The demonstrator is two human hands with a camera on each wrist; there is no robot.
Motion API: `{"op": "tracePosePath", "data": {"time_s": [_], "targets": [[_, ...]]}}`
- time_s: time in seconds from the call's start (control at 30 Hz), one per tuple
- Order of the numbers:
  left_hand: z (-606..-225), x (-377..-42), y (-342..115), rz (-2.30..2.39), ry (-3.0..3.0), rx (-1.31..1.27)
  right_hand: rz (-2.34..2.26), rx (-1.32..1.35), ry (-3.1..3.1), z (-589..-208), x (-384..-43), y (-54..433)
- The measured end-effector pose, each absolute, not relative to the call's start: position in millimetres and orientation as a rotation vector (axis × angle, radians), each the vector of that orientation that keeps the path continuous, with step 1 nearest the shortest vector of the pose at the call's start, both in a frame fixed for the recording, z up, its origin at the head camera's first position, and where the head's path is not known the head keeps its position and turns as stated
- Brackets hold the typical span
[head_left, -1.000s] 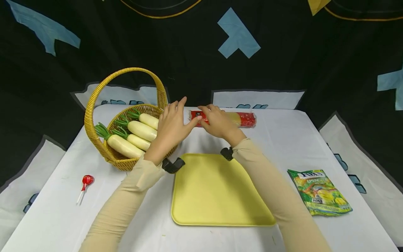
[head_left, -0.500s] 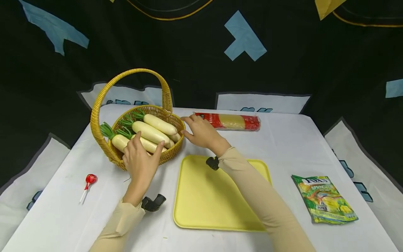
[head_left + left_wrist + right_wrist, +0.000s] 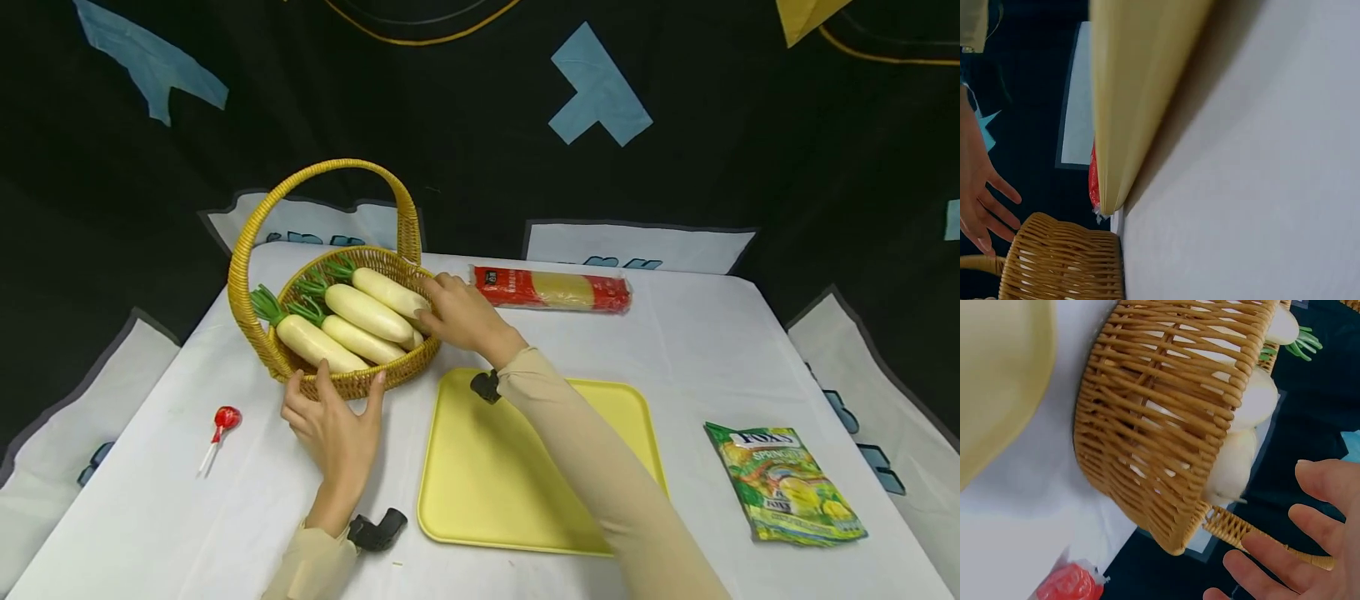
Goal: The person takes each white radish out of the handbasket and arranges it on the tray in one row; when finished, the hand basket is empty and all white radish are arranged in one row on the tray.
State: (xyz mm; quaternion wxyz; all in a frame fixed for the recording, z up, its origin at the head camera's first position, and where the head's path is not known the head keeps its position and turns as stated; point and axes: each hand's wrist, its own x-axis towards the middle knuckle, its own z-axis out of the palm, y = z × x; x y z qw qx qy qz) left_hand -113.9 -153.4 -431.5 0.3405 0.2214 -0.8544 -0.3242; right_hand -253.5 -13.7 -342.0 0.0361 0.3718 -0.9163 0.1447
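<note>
A yellow wicker basket with a tall arched handle holds several white radishes with green tops. My left hand, fingers spread, is at the basket's front side; its fingertips overlap the lower rim, and contact is unclear. Over the right rim is my right hand, close to the radish tips. The right wrist view has that right hand with fingers extended and apart, beside the basket wall. In the left wrist view, the right hand appears above the basket.
A yellow tray lies front centre. Behind it is a red-and-clear pack of noodles. A green candy bag lies at the right, and a red lollipop at the left. A black curtain hangs behind the table.
Both hands have left the area in front of the noodle pack and moved left to the basket. My left hand dropped to its front, my right hand reached its right rim. The view shifted slightly.
</note>
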Motion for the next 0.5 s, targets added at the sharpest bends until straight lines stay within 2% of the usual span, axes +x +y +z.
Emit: {"op": "tracePosePath", "data": {"time_s": [0.5], "targets": [[-446, -116, -153, -1.067, -2.130, 0.668, 0.398, 1.083, -2.926, -356, -270, -40]]}}
